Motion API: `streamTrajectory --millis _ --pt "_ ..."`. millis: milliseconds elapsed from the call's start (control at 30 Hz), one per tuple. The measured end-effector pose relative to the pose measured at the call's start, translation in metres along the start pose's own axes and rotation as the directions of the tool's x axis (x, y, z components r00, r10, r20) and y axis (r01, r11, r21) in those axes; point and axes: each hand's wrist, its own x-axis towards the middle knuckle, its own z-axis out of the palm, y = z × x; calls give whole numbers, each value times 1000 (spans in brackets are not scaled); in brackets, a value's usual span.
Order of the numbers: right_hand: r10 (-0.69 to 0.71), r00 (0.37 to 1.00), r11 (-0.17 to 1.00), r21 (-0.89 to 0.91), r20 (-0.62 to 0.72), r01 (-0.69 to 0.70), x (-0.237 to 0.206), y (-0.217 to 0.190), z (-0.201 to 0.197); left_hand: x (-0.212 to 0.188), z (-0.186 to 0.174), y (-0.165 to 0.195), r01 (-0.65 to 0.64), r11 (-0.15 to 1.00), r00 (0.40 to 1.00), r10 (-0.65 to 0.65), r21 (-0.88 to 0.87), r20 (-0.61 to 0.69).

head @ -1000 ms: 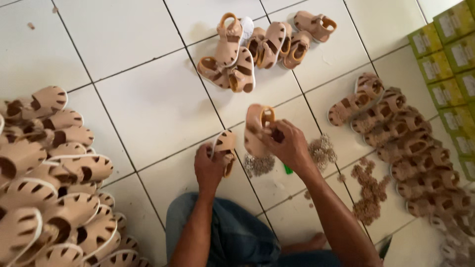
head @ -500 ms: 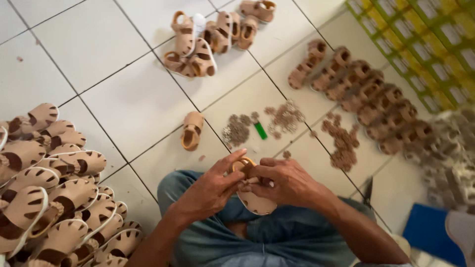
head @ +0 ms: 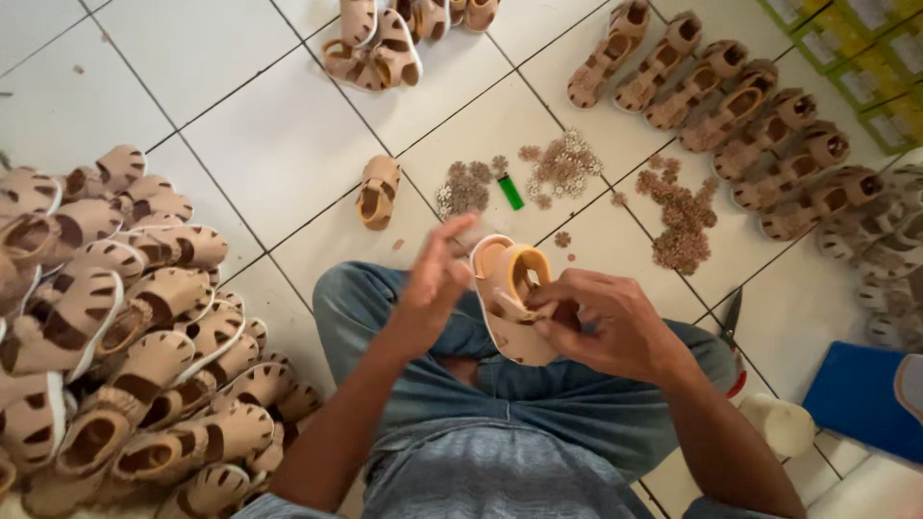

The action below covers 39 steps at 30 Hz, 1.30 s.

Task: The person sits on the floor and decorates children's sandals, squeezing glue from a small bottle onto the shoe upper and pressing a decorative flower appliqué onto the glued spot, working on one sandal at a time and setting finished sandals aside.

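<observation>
Over the lap, the right hand is clamped on a beige child's sandal, while the left hand hovers just beside it, fingers spread and holding nothing. A loose grip could drop the sandal among the small flower trims near the green lighter. Beyond, the white tiled floor carries a piled heap of sandals and a row of sandals.
</observation>
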Motion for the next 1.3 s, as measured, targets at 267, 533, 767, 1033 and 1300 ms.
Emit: streamTrajectory --millis 267,533,767,1033,1300 --pt "-46 944 998 -65 -327 26 -8 -1 37 -9 31 -53 82 959 940 -165 -270 -299" --pt "27 941 992 123 -337 15 3 -1 48 -11 24 -50 67 998 934 -70 -22 -350" --pt "164 967 979 151 -197 -135 11 19 54 -14 14 -54 163 984 956 -138 77 -259" --pt "8 921 998 -53 -390 -31 12 24 76 -9 11 -76 307 893 858 -409 -329 -311" --pt "-139 898 982 -174 -418 72 11 18 75 -6 10 -73 265 957 899 -289 -116 -329"
